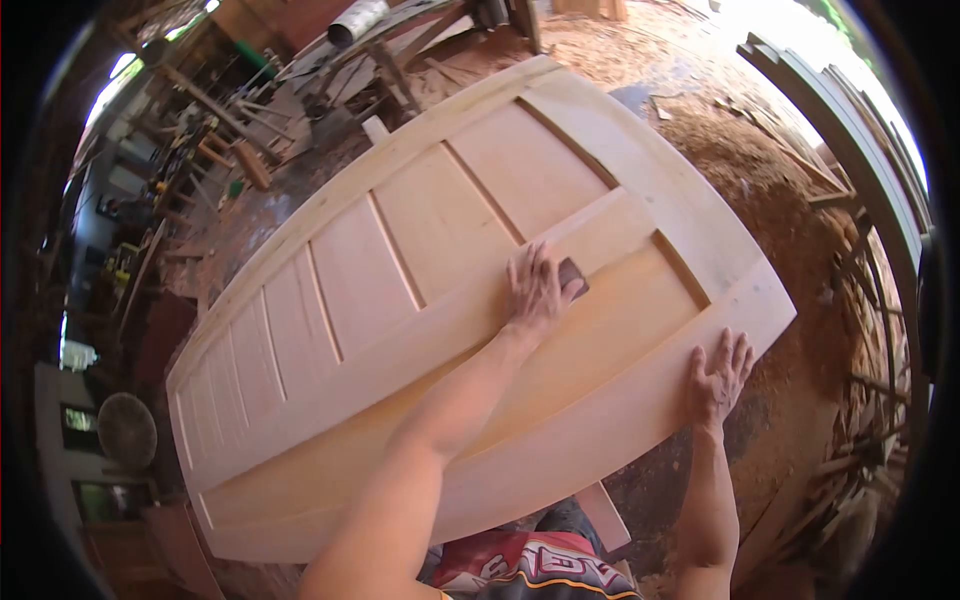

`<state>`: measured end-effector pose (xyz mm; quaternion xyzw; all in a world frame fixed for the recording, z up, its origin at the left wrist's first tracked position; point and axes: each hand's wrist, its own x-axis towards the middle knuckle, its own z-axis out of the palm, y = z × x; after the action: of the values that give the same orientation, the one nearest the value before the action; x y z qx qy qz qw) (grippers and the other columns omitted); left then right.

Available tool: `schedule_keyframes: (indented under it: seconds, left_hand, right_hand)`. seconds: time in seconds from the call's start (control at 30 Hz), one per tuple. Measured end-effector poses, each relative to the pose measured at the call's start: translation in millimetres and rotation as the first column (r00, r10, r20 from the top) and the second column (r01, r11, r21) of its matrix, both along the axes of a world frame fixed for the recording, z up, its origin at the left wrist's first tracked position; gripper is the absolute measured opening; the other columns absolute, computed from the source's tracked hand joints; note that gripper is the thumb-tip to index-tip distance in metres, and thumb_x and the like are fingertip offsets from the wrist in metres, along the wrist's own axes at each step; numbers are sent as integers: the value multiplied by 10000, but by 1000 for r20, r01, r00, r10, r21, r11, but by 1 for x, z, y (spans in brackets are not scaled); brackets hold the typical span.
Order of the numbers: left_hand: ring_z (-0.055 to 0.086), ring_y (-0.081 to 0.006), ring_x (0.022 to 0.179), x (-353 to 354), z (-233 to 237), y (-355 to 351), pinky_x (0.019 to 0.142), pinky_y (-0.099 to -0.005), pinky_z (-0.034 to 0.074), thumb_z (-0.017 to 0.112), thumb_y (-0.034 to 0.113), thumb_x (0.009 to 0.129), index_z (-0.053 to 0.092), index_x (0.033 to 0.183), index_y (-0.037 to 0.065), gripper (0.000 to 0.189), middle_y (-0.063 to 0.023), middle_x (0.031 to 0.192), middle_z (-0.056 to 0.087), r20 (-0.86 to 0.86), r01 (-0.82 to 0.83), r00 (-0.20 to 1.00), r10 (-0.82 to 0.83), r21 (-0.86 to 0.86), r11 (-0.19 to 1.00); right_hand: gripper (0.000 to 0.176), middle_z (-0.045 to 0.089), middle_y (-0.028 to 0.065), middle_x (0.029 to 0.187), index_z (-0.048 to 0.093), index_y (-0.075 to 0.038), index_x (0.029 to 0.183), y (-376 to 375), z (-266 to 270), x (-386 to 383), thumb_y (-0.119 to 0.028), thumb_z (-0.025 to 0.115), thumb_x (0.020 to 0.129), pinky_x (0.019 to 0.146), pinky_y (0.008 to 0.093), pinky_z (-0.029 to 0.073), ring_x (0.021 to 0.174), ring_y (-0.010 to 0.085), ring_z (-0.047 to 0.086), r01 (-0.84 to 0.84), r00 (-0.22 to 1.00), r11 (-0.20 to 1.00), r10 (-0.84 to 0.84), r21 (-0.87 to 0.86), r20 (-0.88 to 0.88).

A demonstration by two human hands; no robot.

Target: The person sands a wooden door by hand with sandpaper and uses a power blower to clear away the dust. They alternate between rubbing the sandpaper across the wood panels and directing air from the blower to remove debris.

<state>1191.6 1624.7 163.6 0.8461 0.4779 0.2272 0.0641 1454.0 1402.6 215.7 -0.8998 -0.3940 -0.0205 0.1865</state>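
A large pale wooden panel door [590, 400] lies flat below me, with several recessed panels between raised rails. My left hand [535, 292] is closed around a small dark brown sanding block [573, 278], pressed to the long middle rail. Part of the block is hidden under the fingers. Near the door's right corner, my right hand [720, 380] rests with fingers spread on the edge rail. Nothing shows in that hand.
Wooden supports [604, 515] stick out from under the door. Sawdust [730, 165] and wood scraps cover the floor. Stacked boards [850, 130] stand at the right; a workbench with a metal cylinder [357, 22] is at the back. A round fan [127, 430] stands left.
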Motion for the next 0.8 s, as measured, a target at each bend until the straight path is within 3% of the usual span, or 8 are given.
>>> schedule_keyframes:
  seconds: [0.2, 0.33, 0.37, 0.47, 0.5, 0.57, 0.63, 0.8]
  left_hand:
    - [451, -424, 1373, -310, 31, -148, 1146, -602, 320, 657, 435, 980, 362, 1459, 38, 689, -228, 1493, 465, -43, -355, 934, 354, -22, 935]
    - [675, -408, 1030, -488, 33, -288, 844, -525, 529, 696, 343, 960, 526, 1180, 56, 400, -207, 1075, 692, 30, -801, 597, 802, 69, 594]
    - [685, -416, 937, -499, 51, -325, 765, -532, 530, 681, 342, 972, 530, 1120, 60, 353, -204, 981, 698, 148, -887, 460, 875, 37, 460]
    - [683, -444, 795, -476, 108, -431, 654, -518, 531, 631, 315, 1008, 525, 1051, 59, 280, -221, 839, 686, 406, -949, 106, 908, -230, 214]
    - [690, -443, 776, -462, 108, -467, 640, -501, 530, 624, 289, 1012, 527, 1057, 50, 262, -223, 827, 684, 467, -940, 33, 883, -287, 187]
    - [728, -386, 804, -418, 101, -530, 659, -444, 541, 619, 232, 1015, 550, 1090, 35, 222, -218, 879, 703, 562, -908, -60, 825, -375, 189]
    - [730, -270, 944, -380, 70, -586, 767, -395, 546, 640, 249, 1014, 584, 1102, 35, 238, -206, 1011, 715, 716, -885, -53, 696, -356, 298]
    - [657, -224, 856, -340, 44, -703, 785, -380, 530, 701, 193, 941, 611, 1069, 6, 244, -153, 937, 673, 659, -788, -434, 614, -608, 96]
  right_hand:
    - [649, 325, 189, 1665, 421, -116, 1583, -5, 1, 1, -476, 485, 1046, 1248, 525, 220, 1545, 392, 256, -45, 995, 980, 61, -192, 78]
    - [650, 425, 255, 1583, 378, -106, 1594, 14, -22, 14, -485, 471, 1074, 1225, 540, 288, 1490, 396, 364, -86, 973, 932, 155, -352, 171]
    - [591, 518, 235, 1419, 455, -73, 1513, 33, -23, -18, -434, 537, 1052, 1109, 522, 377, 1334, 395, 465, -352, 882, 934, 351, -58, 314]
    - [369, 698, 183, 1061, 642, 4, 1270, -10, 19, -172, -264, 640, 1017, 803, 450, 567, 956, 327, 677, -828, 559, 370, 604, 421, 568]
    - [568, 500, 256, 1514, 451, -76, 1545, 10, -27, -199, -307, 606, 1049, 1185, 500, 359, 1416, 376, 457, -835, 395, 289, 907, 468, 145]
    - [538, 551, 171, 1473, 484, -49, 1515, -51, -31, -301, -97, 649, 1005, 1109, 421, 407, 1317, 278, 529, -877, 79, 195, 960, 440, -268]
    - [715, 530, 153, 1483, 440, -23, 1538, -135, 22, -400, 13, 703, 875, 1109, 454, 381, 1294, 274, 529, -888, -360, -142, 807, 438, -467]
    - [932, 546, 254, 1425, 392, 24, 1526, -307, 43, -535, -167, 886, 760, 1012, 478, 484, 1239, 425, 580, -565, -785, -754, 366, 334, -500]
